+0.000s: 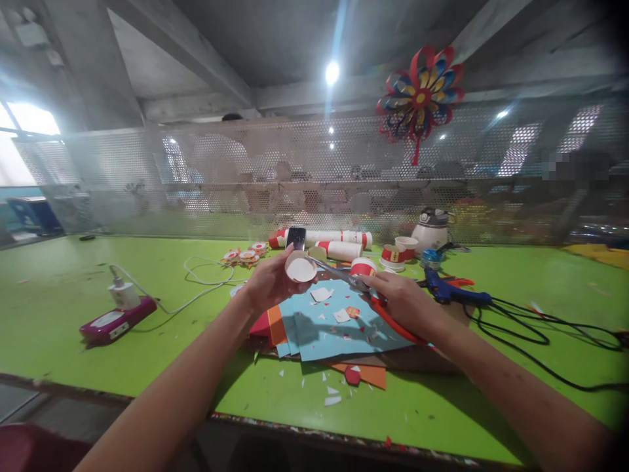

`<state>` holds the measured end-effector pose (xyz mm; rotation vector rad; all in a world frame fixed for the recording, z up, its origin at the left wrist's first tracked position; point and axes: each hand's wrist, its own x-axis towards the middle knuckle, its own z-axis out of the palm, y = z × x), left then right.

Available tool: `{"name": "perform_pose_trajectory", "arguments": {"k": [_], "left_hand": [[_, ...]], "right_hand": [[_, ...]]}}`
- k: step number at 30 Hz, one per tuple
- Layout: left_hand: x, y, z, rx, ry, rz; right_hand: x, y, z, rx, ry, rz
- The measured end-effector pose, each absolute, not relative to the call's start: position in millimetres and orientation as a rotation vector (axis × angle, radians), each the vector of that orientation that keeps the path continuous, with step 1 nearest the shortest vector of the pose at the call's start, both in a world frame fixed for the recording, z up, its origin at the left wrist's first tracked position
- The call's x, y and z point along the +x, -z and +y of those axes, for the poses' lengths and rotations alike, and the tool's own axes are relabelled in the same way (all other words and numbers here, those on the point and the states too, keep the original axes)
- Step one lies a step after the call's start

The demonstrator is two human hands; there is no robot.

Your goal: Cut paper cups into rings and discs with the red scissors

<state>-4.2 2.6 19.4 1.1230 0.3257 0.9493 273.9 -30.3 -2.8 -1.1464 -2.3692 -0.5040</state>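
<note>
My left hand (270, 282) is closed around a small white paper cup (301, 269), its round white face turned toward me. In my right hand (403, 298) is a pair of scissors (388, 320) with orange handles. Their metal blades point left, and the tips reach the cup's rim; whether they bite into it I cannot tell. Under both hands lie light blue paper sheets (319, 334) strewn with white and red scraps. Just behind the blades stands a red and white paper cup (363, 267).
Behind the hands lie stacked paper cups (339, 250) and a phone (295, 237). A blue glue gun (455, 288) with black cable is at right, near a white jug (431, 233). A purple power strip (118, 321) sits left. A perforated metal screen (221, 170) closes off the back.
</note>
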Motion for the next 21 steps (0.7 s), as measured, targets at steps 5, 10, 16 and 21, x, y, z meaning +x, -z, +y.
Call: {"name": "perform_pose_trajectory", "arguments": {"k": [5, 10, 16, 21], "left_hand": [[-3.8, -22.0, -0.5, 1.201, -0.898, 0.294], [-2.4, -23.6, -3.5, 1.199, -0.940, 0.303], [-3.1, -21.8, -0.7, 1.216, -0.926, 0.299], [-2.7, -22.2, -1.9, 1.202, -0.936, 0.294]], "right_hand": [[272.2, 2.8, -32.6, -1.151, 0.518, -2.349], [270.6, 2.7, -34.6, -1.184, 0.482, -2.327], [269.7, 3.3, -36.5, -1.190, 0.502, -2.323], [268.5, 4.9, -36.4, -1.169, 0.569, -2.289]]}}
